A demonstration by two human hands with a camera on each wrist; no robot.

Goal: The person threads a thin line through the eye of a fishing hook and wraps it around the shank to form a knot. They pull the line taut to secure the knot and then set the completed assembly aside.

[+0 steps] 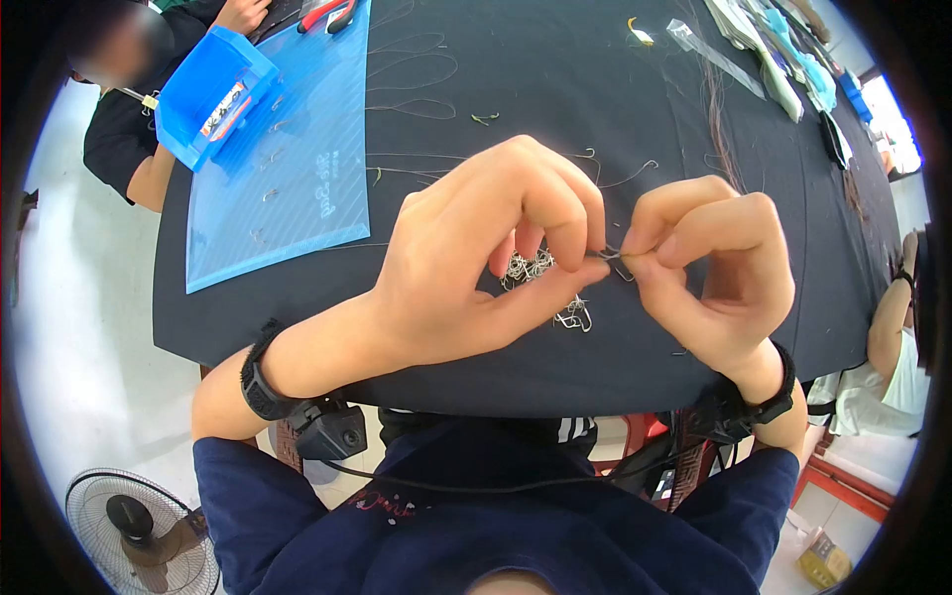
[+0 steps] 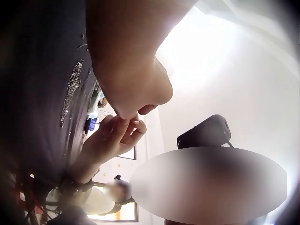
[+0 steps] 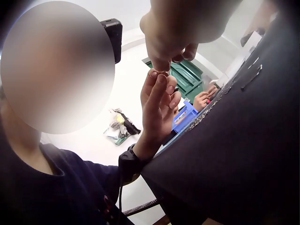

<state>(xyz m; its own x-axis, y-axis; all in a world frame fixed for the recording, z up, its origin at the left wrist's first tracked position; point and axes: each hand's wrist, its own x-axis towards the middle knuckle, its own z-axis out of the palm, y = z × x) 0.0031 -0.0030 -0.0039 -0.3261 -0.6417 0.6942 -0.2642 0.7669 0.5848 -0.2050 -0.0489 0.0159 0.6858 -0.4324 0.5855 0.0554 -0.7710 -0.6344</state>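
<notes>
In the head view, my left hand [image 1: 446, 248] and right hand [image 1: 759, 258] meet above the black table, thumb and fingertips pinched close together. A small silver fish hook [image 1: 624, 274] with thin fishing line [image 1: 612, 252] shows between them. The left fingertips pinch the hook and the right ones the line, though the fingers hide most of both. Beneath the left hand lies a pile of silver hooks [image 1: 528, 268], partly covered by it, and more loose hooks [image 1: 575, 315] lie nearer me. The left wrist view shows the hook pile [image 2: 72, 91] from the side.
A blue translucent mat [image 1: 337, 119] covers the table's left side, bearing a blue bin [image 1: 213, 94] and red-handled pliers [image 1: 327, 14]. Looped lines lie beside it. Hair-like strands [image 1: 716, 109] and plastic bags [image 1: 759, 55] lie at the far right. Another person sits at the left.
</notes>
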